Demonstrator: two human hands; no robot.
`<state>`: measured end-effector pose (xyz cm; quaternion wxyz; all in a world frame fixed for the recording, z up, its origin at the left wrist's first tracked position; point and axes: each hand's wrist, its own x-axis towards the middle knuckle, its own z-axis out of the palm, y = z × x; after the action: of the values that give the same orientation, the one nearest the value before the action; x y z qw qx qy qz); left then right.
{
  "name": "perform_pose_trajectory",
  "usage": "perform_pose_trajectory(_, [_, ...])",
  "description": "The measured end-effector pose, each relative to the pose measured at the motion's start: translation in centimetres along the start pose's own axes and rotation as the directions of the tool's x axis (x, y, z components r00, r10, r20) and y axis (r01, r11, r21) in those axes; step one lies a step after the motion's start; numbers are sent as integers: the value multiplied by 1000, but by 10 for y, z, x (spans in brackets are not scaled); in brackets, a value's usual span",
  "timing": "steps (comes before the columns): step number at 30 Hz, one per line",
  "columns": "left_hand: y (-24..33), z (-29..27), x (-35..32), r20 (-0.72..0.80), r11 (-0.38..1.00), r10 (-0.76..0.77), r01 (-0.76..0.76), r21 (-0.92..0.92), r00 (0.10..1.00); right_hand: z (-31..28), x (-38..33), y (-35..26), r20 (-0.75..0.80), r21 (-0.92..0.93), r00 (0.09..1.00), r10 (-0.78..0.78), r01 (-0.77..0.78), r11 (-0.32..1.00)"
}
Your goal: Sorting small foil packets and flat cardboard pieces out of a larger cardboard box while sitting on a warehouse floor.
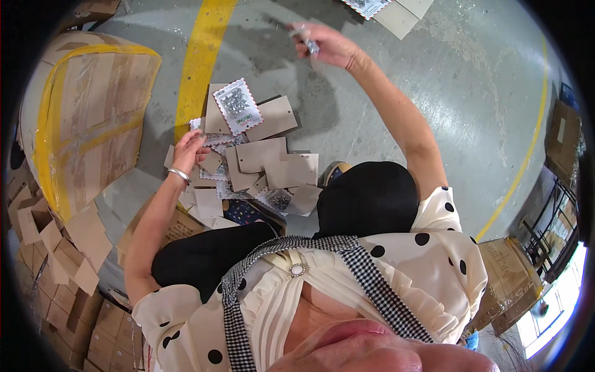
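Note:
My right hand (327, 47) is stretched out over the floor at the upper middle, fingers closed around a small shiny silvery thing (312, 47). Motion blurs that thing, so its kind is unclear. At the left edge of a loose card pile, my left hand (189, 150) rests low, palm side toward the cards, with loosely bent fingers apart and nothing plain in them. The pile holds several grey-brown cardboard cards (261, 155). On top at the far side lies a white card pack (237, 106) with a striped border and small dark metallic pieces showing in it. More such packs are partly covered.
A large taped carton (99, 118) stands left of the pile. Stacked cartons (68, 297) fill the lower left. More cards (396, 20) lie at the far edge. A yellow stripe (201, 62) crosses the grey floor (396, 68). Another carton (505, 276) is at lower right.

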<state>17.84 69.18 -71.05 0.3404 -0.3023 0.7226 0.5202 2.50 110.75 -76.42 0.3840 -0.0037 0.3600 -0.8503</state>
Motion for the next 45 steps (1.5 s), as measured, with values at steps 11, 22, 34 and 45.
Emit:
perform_pose_trajectory(11, [-5,1,9,-189,992,105,-88,95,976,68,-19,-32,114,-935,707,-698,-160,-315])
perform_pose_trajectory(22, [-4,12,6,-102,984,119,-104,145,988,3,-31,-127,-189,-761,691,-698,-552,-340])
perform_pose_trajectory(34, [6,14,9,-86,967,181,-162,196,980,-6,-67,-155,128,-849,850,-511,-173,-499])
perform_pose_trajectory(45, [276,183,79,293,727,654,-686,8,697,-17,-82,-140,85,-933,720,-688,-186,-309])
